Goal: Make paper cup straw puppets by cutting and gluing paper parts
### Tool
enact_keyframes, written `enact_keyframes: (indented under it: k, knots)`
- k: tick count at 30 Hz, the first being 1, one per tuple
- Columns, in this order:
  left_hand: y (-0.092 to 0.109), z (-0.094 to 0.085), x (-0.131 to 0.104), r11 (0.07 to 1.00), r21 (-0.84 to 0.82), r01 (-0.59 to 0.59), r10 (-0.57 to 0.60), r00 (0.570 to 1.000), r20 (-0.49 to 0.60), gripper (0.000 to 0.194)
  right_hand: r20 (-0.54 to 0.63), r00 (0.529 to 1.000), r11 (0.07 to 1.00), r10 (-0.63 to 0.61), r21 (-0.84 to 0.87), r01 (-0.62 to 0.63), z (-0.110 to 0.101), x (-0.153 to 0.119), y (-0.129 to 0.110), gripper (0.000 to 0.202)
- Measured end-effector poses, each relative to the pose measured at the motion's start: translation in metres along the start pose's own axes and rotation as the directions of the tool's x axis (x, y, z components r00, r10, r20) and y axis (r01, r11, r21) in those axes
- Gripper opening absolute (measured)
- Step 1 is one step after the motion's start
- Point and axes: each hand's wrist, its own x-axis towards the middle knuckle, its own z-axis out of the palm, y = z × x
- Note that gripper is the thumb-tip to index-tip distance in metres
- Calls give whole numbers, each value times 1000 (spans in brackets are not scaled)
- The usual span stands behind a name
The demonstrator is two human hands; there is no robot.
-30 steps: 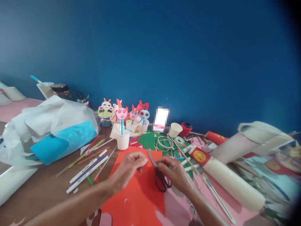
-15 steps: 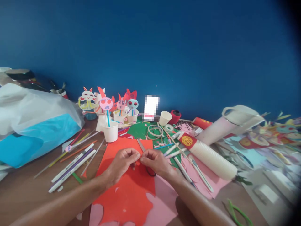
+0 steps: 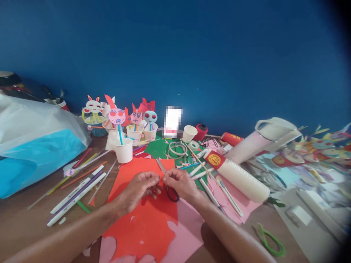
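Red paper (image 3: 137, 228) is spread beneath both hands, its scalloped near edge overlapping pink paper (image 3: 189, 226), while thumb and finger are brought together on the left hand (image 3: 142, 187) and right hand (image 3: 178, 182), though what is pinched cannot be told. Brown tabletop (image 3: 24, 226) is exposed beyond the markers (image 3: 76, 195) at left, and black-handled scissors (image 3: 161, 166) are partly covered by the right hand. Farther out, the way is blocked by a white cup (image 3: 124, 151) ahead and stacked cups (image 3: 242, 179) at right.
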Motion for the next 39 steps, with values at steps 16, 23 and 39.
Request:
enact_keyframes:
  k: [16,23,39]
  knots:
    - [-2,-3,-3,958,286,-25,36,999,-34,13,32,999,999,-41,-20,41,4,-1,4,12]
    - [-5,-3,-3,981,189,-31,31,1000,2,14,23,998,998,-55,42,54,4,-2,2,12]
    - [-2,-6,-4,967,-203,154,-81,942,327,13,200,974,913,-110,408,19,3,-7,1,23]
